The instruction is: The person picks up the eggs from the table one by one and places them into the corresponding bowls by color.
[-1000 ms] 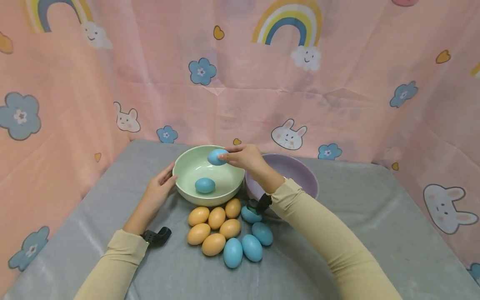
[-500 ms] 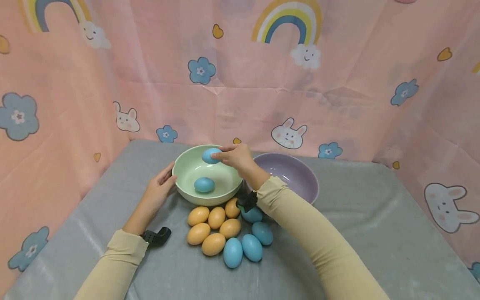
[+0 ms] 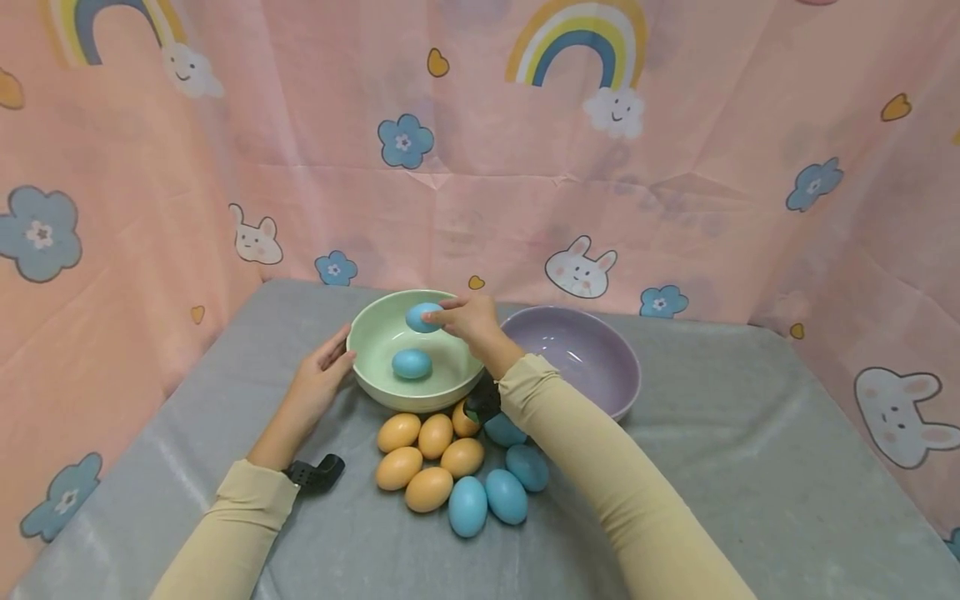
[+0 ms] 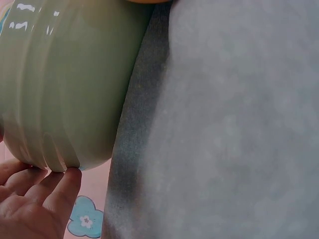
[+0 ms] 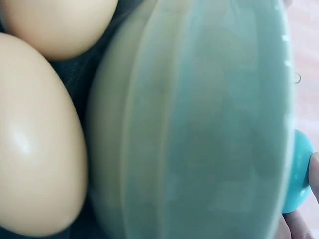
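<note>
My right hand [image 3: 472, 323] pinches a blue egg [image 3: 423, 317] between thumb and fingers, above the inside of the light green bowl [image 3: 367, 379]. In the right wrist view, this blue egg [image 5: 299, 172] shows partly behind the green bowl's rim. Another blue egg [image 3: 412, 364] lies on its side in that bowl. My left hand [image 3: 318, 379] rests against the bowl's left side. The left wrist view shows the left hand's fingers [image 4: 65, 191] fairly straight, their tips touching the bowl's outer wall [image 4: 75, 89].
A purple bowl [image 3: 600, 375] stands right of the green one, partly behind the right arm. Several orange eggs [image 3: 429, 489] lie in front of the bowls, with several blue eggs [image 3: 468, 507] to their right. Patterned pink cloth [image 3: 480, 200] surrounds the grey tabletop [image 3: 750, 433].
The right hand has moved left with the blue egg over the green bowl, then dipped slightly. The right forearm has swung left, uncovering more of the purple bowl. My left hand stays at the bowl.
</note>
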A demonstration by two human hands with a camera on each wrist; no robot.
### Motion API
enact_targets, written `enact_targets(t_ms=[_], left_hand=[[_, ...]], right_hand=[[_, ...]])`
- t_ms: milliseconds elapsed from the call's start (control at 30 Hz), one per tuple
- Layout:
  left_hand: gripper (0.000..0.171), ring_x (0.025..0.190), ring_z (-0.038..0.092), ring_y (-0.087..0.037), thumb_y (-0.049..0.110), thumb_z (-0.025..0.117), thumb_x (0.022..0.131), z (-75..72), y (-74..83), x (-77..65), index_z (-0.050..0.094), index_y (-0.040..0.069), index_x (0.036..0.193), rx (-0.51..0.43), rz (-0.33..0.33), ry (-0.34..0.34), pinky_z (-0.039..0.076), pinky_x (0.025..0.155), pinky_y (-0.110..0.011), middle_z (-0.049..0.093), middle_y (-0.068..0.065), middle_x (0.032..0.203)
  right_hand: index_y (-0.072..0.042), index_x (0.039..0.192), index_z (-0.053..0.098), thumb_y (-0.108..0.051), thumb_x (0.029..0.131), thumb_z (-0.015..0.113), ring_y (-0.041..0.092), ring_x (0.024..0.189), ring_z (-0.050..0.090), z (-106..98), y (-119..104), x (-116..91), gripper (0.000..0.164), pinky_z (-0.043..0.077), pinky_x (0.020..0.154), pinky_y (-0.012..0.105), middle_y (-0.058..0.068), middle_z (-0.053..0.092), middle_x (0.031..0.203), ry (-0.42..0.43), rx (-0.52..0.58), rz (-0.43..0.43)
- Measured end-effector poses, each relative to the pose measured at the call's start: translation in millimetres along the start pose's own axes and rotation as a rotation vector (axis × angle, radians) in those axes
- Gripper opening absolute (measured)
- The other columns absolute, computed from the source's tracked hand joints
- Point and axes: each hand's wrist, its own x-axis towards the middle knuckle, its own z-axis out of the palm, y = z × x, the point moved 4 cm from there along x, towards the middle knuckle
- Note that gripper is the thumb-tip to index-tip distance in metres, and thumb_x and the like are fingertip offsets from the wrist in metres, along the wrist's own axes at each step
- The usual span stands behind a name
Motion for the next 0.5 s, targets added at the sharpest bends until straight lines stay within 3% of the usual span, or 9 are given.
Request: enact_targets(t_ms=[133, 500], left_hand=[[0.057, 0.152, 0.026, -0.024, 0.019, 0.047, 0.106, 0.2, 0.0, 0.0, 0.025, 0.012, 0.158, -0.003, -0.007, 0.0, 0.034, 0.119, -0.039, 0.025, -0.01, 0.164], [0.058, 0.152, 0.026, -0.024, 0.02, 0.047, 0.106, 0.0, 0.7, -0.5, 0.026, 0.011, 0.158, 0.003, -0.004, 0.007, 0.033, 0.12, -0.04, 0.026, -0.009, 0.164]], right_hand=[[0.003, 0.126, 0.066, -0.007, 0.082, 0.081, 0.032, 0.123, 0.062, 1.1, 4.7, 1.8, 0.048, 0.055, 0.101, 0.033, 0.016, 0.051, 0.149, -0.003, -0.004, 0.016], [-0.005, 0.121, 0.071, -0.017, 0.079, 0.085, 0.027, 0.109, 0.07, 3.9, 18.9, 5.0, 0.046, 0.058, 0.096, 0.034, 0.014, 0.069, 0.125, 0.028, -0.229, 0.003]])
